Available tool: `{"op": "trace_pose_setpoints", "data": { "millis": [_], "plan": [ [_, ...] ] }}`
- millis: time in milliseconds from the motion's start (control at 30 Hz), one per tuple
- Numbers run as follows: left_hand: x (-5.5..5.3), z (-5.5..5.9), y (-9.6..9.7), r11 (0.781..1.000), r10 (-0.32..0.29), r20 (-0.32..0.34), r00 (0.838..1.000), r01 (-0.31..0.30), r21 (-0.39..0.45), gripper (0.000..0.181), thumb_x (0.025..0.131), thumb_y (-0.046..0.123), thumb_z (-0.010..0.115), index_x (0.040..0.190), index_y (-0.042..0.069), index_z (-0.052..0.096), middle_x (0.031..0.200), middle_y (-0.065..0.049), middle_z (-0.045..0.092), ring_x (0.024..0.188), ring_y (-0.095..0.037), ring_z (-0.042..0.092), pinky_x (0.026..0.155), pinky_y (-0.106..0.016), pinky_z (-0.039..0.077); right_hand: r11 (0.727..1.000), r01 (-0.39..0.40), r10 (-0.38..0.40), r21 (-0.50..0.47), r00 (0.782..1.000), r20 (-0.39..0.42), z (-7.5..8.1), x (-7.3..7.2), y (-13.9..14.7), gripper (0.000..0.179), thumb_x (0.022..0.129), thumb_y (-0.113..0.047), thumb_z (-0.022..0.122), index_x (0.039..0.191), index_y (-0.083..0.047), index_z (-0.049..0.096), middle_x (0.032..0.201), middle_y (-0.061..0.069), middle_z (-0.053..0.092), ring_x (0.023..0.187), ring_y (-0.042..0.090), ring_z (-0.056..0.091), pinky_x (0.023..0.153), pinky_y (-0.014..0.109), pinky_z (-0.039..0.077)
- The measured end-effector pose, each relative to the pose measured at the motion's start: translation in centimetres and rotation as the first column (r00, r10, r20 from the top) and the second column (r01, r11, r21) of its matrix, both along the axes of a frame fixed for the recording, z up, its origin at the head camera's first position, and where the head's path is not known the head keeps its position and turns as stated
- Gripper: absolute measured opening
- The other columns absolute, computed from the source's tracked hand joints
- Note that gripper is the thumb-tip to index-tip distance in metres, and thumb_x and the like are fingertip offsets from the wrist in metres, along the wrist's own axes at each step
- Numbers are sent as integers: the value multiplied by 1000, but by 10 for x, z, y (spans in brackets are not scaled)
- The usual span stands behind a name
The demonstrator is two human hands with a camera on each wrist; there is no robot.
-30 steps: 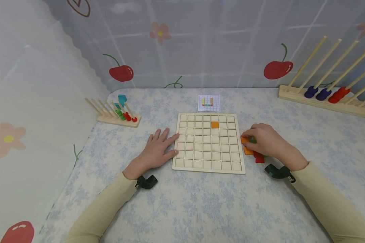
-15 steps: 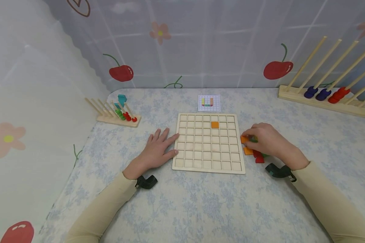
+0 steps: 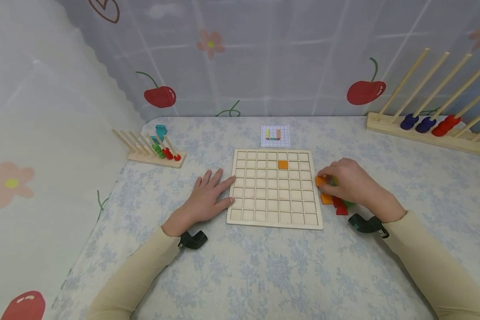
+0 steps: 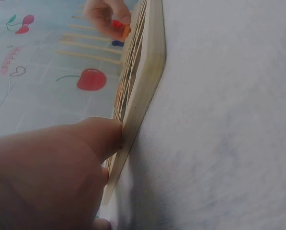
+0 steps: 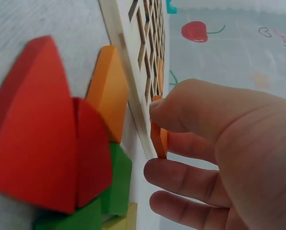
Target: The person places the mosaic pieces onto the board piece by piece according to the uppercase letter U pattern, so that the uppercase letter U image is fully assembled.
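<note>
My left hand (image 3: 203, 201) lies spread at the left side of a wooden grid board (image 3: 261, 182), its thumb and index finger touching the edge. One orange square tile (image 3: 282, 165) sits in a cell in the board's second row from the back. Just off the board's right edge, my right hand (image 3: 350, 181) pinches another orange tile (image 5: 159, 141) between thumb and fingers, raised off the table. Below it lie a loose orange tile (image 5: 109, 91), red curved-edged pieces (image 5: 42, 139) and green pieces (image 5: 118, 179). A bit of yellow shows under the green in the right wrist view.
A small card (image 3: 275, 136) with a coloured U-shaped pattern lies behind the board. At the back left stands a small peg rack (image 3: 156, 158) with beads, beside teal pieces (image 3: 160, 130). A larger peg rack (image 3: 424, 133) with blue and red beads stands back right.
My right hand has risen slightly with the orange tile, lifting it from the pile beside the board. My left hand has stayed in place.
</note>
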State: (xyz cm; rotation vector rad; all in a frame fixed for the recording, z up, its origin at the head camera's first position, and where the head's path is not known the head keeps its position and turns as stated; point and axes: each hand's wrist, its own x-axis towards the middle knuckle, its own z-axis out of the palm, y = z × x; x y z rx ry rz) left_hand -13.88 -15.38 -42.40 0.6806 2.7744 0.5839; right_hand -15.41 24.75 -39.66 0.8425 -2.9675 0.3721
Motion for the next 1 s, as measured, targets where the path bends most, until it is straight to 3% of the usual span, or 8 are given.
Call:
{"op": "trace_pose_setpoints", "data": {
  "millis": [233, 433, 700, 1000],
  "plan": [
    [0, 0, -1, 1000, -4, 4, 1000, 4, -3, 63, 104, 40, 56, 160, 18, 37, 170, -24, 16, 156, -52, 5, 121, -73, 10, 999, -26, 25, -41, 1000, -17, 6, -5, -12, 22, 82, -14, 81, 100, -3, 80, 79, 2, 72, 67, 14, 55, 77, 42, 47],
    [-2, -3, -1, 1000, -8, 0, 1000, 8, -5, 63, 104, 39, 55, 161, 18, 36, 170, -24, 16, 156, -53, 5, 120, -73, 10, 999, -8, 9, -40, 1000, 21, 6, -11, -23, 25, 83, -18, 83, 102, -2, 79, 90, 9, 76, 80, 23, 65, 82, 46, 51],
    [-1, -3, -2, 1000, -7, 6, 1000, 7, -4, 63, 104, 40, 55, 161, 19, 36, 170, -23, 15, 157, -52, 4, 121, -72, 9, 998, 24, -20, -55, 996, 85, 3, -19, -35, 27, 87, -17, 79, 107, 1, 77, 96, 13, 76, 85, 26, 64, 86, 47, 52],
    [0, 0, -1, 1000, -5, 5, 1000, 5, -10, 63, 104, 41, 54, 161, 19, 36, 170, -23, 16, 157, -51, 4, 121, -72, 9, 996, 10, -2, -83, 995, 101, 0, -27, -44, 26, 88, -18, 78, 108, -2, 77, 93, 9, 73, 78, 19, 58, 74, 37, 49]
  ]
}}
